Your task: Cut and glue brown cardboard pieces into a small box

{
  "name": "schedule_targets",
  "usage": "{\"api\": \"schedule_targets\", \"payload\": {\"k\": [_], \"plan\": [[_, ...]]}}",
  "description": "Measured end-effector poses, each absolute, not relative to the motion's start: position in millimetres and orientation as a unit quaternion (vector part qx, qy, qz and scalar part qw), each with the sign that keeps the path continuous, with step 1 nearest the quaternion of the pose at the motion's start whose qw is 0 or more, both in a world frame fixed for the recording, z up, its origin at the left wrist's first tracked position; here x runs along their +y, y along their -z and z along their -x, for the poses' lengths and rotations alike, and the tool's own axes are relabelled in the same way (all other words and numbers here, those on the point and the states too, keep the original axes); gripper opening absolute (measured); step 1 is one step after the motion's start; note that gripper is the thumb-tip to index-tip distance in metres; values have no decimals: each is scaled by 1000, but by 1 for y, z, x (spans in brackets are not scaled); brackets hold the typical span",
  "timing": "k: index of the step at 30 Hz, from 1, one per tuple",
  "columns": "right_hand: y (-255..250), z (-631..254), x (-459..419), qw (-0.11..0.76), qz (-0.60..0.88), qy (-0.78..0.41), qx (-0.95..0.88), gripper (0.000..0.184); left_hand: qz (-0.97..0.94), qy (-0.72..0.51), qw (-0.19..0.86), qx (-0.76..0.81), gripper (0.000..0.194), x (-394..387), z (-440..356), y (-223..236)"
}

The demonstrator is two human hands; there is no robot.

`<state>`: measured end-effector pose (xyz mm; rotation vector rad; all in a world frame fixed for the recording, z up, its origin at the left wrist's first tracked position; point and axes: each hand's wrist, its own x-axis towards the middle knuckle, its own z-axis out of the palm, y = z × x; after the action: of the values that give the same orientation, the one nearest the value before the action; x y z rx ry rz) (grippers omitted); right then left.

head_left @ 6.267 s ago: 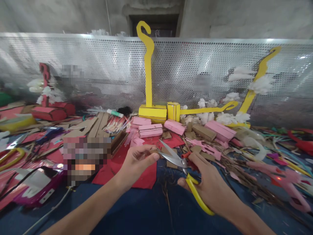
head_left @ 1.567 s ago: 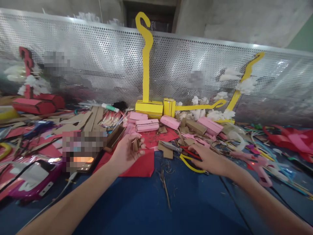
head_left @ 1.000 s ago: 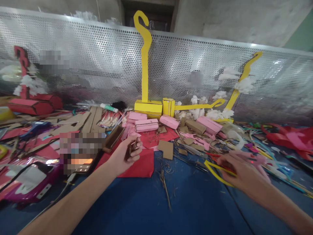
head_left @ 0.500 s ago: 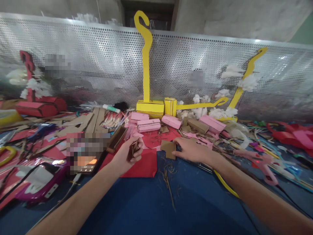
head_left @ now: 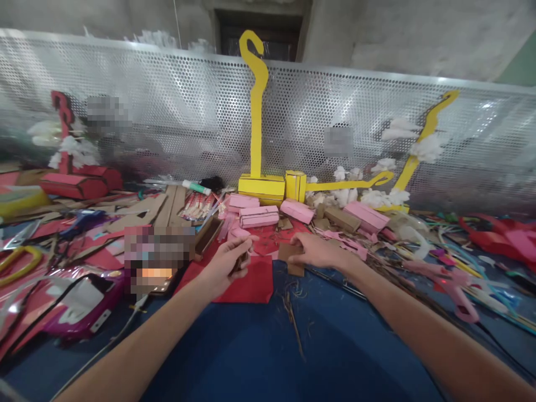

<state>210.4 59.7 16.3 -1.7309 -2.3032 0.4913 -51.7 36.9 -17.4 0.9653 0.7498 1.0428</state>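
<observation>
My left hand (head_left: 230, 265) is closed around small brown pieces that look like cardboard scraps, mostly hidden by its curled fingers. It hovers above a red sheet (head_left: 249, 285). To its right, my right hand (head_left: 320, 252) has thumb and fingers closed on the edge of a small piece of brown cardboard (head_left: 286, 252). Another bit of cardboard (head_left: 296, 271) shows just below. Thin brown twigs (head_left: 294, 321) lie on the blue table in front of the hands. The scissors are out of sight, at the place where my right forearm now crosses.
Several pink paper-covered boxes (head_left: 258, 216) sit beyond my hands, before a standing yellow hook shape (head_left: 256, 123). A pink glue gun (head_left: 450, 285) lies right, a purple device (head_left: 84, 312) and a phone (head_left: 157, 276) left. Perforated metal (head_left: 188, 123) rises behind.
My right hand carried the yellow-handled scissors right, let go of them, then came back left to the cardboard and took hold of it. My left hand kept its brown pieces.
</observation>
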Motion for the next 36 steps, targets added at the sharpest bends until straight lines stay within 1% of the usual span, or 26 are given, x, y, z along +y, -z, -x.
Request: {"api": "schedule_targets", "payload": {"k": [4,6,8,10,12,15,17,19,21,23,25,28,31,34,35,36], "plan": [[-32,-204,58,142,535,-212,-805,19,-472,-446,665,369,43,30,46,17],[-43,-196,52,170,499,-229,-818,21,-518,-441,631,372,41,25,41,15],[-54,-189,45,194,478,-234,-824,29,-560,-447,592,368,34,21,39,12],[-59,-188,35,208,477,-225,-824,35,-569,-468,569,365,37,20,39,9],[-58,-196,21,209,495,-199,-819,35,-540,-501,570,364,40,23,43,6],[-42,-221,-5,180,545,-141,-807,23,-490,-551,574,356,41,28,50,1],[-25,-239,-22,153,575,-105,-797,20,-466,-573,580,343,42,30,52,-3],[-7,-250,-36,96,606,-45,-788,24,-454,-587,584,329,42,30,52,-5],[6,-255,-44,60,621,-13,-782,26,-448,-594,586,321,41,28,51,-6],[9,-255,-47,50,629,-4,-776,24,-442,-598,588,318,41,27,50,-6],[4,-254,-49,47,637,2,-769,16,-435,-600,591,319,40,28,51,-6],[-16,-245,-55,59,638,-35,-767,8,-420,-610,592,319,39,33,55,-5],[-32,-224,-73,93,611,-158,-770,9,-410,-622,587,317,38,38,60,-4],[-24,-190,-101,99,557,-241,-789,5,-405,-629,584,314,37,42,63,-2],[-16,-179,-111,98,516,-250,-813,3,-404,-631,584,313,37,43,63,-1],[-7,-169,-118,89,479,-239,-840,7,-403,-632,584,312,37,43,63,-1]]}}
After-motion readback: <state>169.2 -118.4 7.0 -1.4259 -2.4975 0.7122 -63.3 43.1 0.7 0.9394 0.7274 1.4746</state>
